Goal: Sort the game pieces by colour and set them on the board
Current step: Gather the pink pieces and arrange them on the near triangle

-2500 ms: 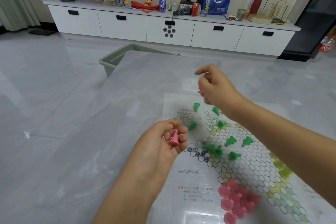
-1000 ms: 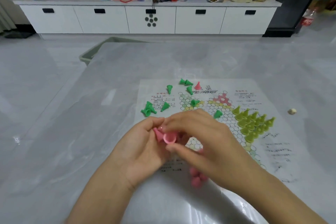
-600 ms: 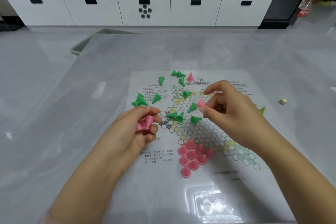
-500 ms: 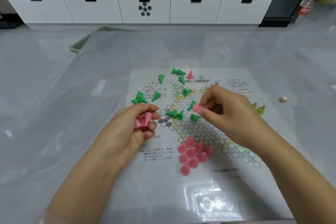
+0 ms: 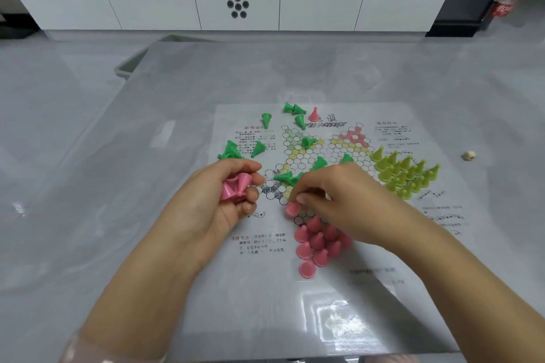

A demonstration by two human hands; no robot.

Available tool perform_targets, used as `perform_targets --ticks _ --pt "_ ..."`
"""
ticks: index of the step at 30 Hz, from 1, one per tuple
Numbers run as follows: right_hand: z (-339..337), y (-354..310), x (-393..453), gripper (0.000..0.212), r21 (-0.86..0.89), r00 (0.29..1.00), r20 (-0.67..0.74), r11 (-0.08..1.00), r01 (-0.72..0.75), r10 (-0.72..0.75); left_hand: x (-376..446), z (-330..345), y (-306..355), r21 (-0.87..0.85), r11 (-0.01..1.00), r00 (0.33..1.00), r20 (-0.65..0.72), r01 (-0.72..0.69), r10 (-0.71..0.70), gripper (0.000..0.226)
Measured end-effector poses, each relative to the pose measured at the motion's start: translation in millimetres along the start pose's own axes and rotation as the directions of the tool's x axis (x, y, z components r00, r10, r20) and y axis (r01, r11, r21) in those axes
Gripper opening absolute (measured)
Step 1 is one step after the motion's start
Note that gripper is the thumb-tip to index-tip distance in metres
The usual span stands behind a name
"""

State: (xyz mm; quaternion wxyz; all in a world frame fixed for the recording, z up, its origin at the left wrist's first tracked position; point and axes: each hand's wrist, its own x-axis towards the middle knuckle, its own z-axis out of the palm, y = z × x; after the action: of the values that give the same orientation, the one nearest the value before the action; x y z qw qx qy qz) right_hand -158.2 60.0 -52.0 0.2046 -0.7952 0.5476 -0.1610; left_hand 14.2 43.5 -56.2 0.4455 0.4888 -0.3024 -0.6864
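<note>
Pink pieces (image 5: 317, 240): eight grouped | left hand (image 5: 212, 203): two

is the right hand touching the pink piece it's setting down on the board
Touching. The head view shows the right hand with its fingertips pinching the top of the pink piece, no gap between them.

White drawer cabinet (image 5: 236, 3) lines the wall beyond glossy grey floor (image 5: 59, 97).

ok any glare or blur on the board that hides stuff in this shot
Head view: white glare on the board near its front edge, where there are no pieces; small print around the grid is too soft to read; cabinet lines bow from the wide lens; hands and pieces look sharp.
</note>
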Motion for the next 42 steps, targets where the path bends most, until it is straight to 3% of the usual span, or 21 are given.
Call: perform_targets --ticks 18,23,42 --pt "0.7 4.4 -1.0 0.022 0.308 0.972 0.137 0.925 -0.224 0.190 -0.6 0.7 1.3 -0.014 1.000 1.000 0.005 0.013 -0.013 0.021" --pt "1.3 3.4 -1.2 0.025 0.256 0.980 0.129 0.950 -0.178 0.149 -1.3 0.5 1.7 -0.017 1.000 1.000 0.010 0.015 -0.015 0.020" --pt "-0.5 5.6 -4.9 0.013 0.290 0.965 0.197 0.930 -0.226 0.173 -3.2 -1.1 1.1 -0.041 0.999 1.000 -0.005 0.020 -0.021 0.019"
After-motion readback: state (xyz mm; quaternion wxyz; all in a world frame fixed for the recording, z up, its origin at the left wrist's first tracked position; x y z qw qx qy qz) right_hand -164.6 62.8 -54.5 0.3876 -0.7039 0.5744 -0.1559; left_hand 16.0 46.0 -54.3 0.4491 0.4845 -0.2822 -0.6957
